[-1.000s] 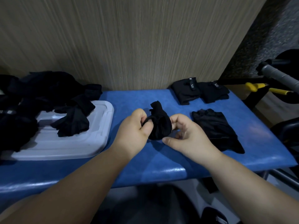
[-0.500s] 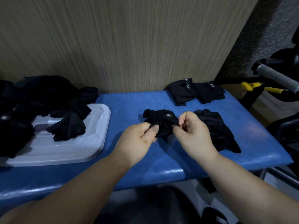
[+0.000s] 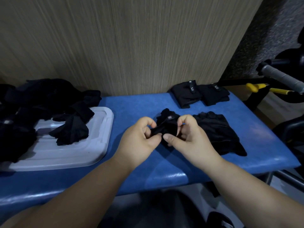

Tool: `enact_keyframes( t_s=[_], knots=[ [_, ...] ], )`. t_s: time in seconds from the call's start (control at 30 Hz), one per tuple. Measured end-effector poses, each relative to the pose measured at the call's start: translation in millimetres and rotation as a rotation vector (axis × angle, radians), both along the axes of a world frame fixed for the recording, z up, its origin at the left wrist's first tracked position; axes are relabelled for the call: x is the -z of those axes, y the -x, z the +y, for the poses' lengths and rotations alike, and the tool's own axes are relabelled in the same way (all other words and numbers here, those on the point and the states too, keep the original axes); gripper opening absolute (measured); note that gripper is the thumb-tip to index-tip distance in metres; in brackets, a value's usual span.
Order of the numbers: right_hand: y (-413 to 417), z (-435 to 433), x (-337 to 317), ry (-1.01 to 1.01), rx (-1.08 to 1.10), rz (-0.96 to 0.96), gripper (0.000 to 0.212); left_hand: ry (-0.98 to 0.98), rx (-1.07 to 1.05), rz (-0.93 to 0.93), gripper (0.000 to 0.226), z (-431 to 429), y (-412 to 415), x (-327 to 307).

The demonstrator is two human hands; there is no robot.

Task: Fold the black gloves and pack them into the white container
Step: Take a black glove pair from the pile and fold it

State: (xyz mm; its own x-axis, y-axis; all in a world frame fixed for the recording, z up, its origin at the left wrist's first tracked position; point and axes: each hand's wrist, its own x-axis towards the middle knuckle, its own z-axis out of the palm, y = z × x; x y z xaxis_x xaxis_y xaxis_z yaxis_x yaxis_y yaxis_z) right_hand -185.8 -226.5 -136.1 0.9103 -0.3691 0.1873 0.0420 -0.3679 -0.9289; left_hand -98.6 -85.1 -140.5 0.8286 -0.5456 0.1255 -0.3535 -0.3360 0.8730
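Note:
A small black glove [image 3: 166, 124] sits bunched over the middle of the blue bench [image 3: 131, 106]. My left hand [image 3: 139, 140] pinches its near left edge and my right hand [image 3: 185, 135] pinches its near right part, thumbs almost meeting. Just right of my hands another black glove [image 3: 218, 132] lies flat. Two folded gloves [image 3: 199, 94] with small labels rest at the back against the wall. The white container [image 3: 102, 129], a shallow white tray, lies at the left with a crumpled glove [image 3: 70, 130] on it.
A heap of black gloves [image 3: 32, 99] covers the tray's far left side and the bench behind it. A wood-grain wall rises right behind the bench. Off the bench's right end stand a grey-gripped bar [image 3: 279, 76], yellow handles [image 3: 256, 88] and dark equipment.
The glove stood bunched upright between my hands a second ago; it is lower and flatter now. Both hands came closer together, pinching its near edge.

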Motion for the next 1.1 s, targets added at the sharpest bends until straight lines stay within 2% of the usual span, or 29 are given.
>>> enact_keyframes(
  t_s=[0.2, 0.27, 0.33, 0.4, 0.47, 0.6, 0.67, 0.73, 0.83, 0.93, 1.0, 1.1],
  knots=[
    [-0.8, -5.7, 1.6, 0.092, 0.120, 0.022, 0.028, -0.007, 0.017, -0.019, 0.020, -1.1, 1.1, 1.9],
    [-0.7, -7.5, -0.6, 0.051, 0.111, 0.086, 0.028, -0.003, 0.035, -0.020, 0.020, -1.0, 1.7, 2.7],
    [-0.3, -8.2, -2.4, -0.074, 0.050, 0.154, 0.031, -0.022, 0.071, 0.003, 0.020, -0.4, 0.2, 3.3],
    [0.0, -8.2, -3.5, -0.144, 0.020, 0.151, 0.030, -0.059, 0.139, 0.068, 0.019, 0.4, -1.5, 2.0],
    [0.7, -8.4, -4.3, -0.112, 0.022, 0.113, 0.027, -0.053, 0.182, 0.173, 0.019, 0.3, -2.7, -1.4],
    [0.8, -9.0, -3.0, -0.027, -0.015, 0.094, 0.024, 0.038, 0.100, 0.380, 0.018, -0.2, -5.2, -4.3],
    [0.6, -7.7, -0.7, 0.028, -0.066, 0.066, 0.026, 0.062, 0.067, 0.438, 0.047, -1.4, -7.5, -2.5],
    [0.8, -6.3, 0.7, 0.093, -0.135, 0.040, 0.028, 0.152, 0.082, 0.497, 0.057, -3.1, -6.6, -3.4],
    [2.2, -6.2, 1.0, 0.139, -0.264, 0.043, 0.044, 0.219, 0.076, 0.553, 0.044, -3.3, -4.1, -5.0],
    [4.5, -4.9, -1.0, 0.002, -0.337, 0.058, 0.052, 0.236, 0.015, 0.585, 0.020, -3.7, -4.9, -5.5],
    [3.4, -4.5, -2.2, -0.126, -0.283, 0.025, 0.048, 0.264, -0.057, 0.617, 0.012, -3.6, -6.7, -7.0],
    [-1.4, -7.7, 1.1, -0.231, 0.000, -0.013, 0.025, 0.326, -0.074, 0.681, 0.018, -3.1, -9.3, -9.0]
  ],
)
